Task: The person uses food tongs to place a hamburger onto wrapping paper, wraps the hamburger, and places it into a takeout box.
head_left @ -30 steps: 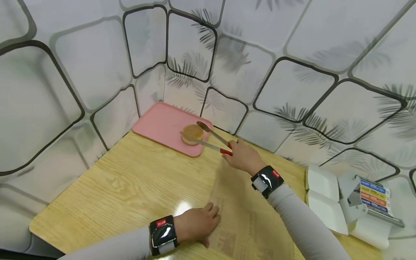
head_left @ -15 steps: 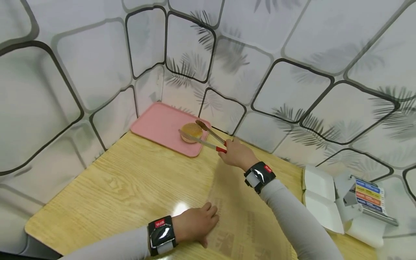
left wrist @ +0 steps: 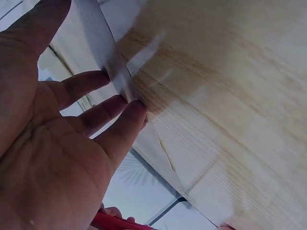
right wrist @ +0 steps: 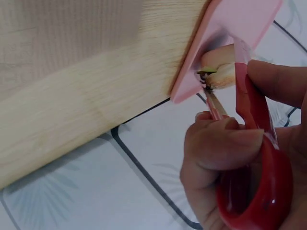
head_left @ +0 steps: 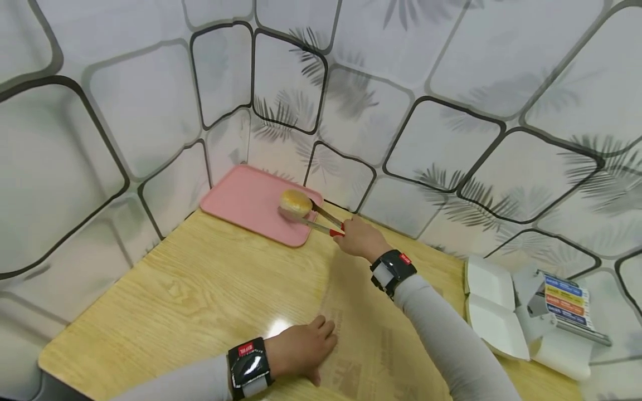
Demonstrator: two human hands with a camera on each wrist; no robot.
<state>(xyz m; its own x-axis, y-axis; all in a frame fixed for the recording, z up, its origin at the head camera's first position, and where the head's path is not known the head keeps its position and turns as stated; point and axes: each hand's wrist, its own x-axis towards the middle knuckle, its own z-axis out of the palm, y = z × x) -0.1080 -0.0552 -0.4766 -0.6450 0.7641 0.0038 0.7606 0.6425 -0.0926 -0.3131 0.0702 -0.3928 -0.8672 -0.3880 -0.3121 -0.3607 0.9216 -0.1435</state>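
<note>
My right hand [head_left: 362,239] grips the red-handled metal tongs [head_left: 310,223], with fingers and thumb at the handles [right wrist: 252,103] in the right wrist view. Between the tongs' tips is a burger [head_left: 295,201], tilted over the right end of a pink tray [head_left: 241,197]. A bit of green and dark filling shows at the burger's side in the right wrist view. My left hand [head_left: 301,350] rests at the left edge of a printed brown paper sheet [head_left: 371,348]. Its loosely bent fingertips [left wrist: 136,112] touch the sheet's edge in the left wrist view.
An open white takeaway box [head_left: 496,320] stands on the right of the wooden table [head_left: 210,289]. Beside it is a metal dispenser [head_left: 564,303] with colored labels and a white sheet hanging out. Patterned walls [head_left: 451,145] border the table's back and left edges.
The burger has tipped between the tongs' tips, its golden top now turned more toward the camera. The right hand has shifted slightly left; the left hand stays in place.
</note>
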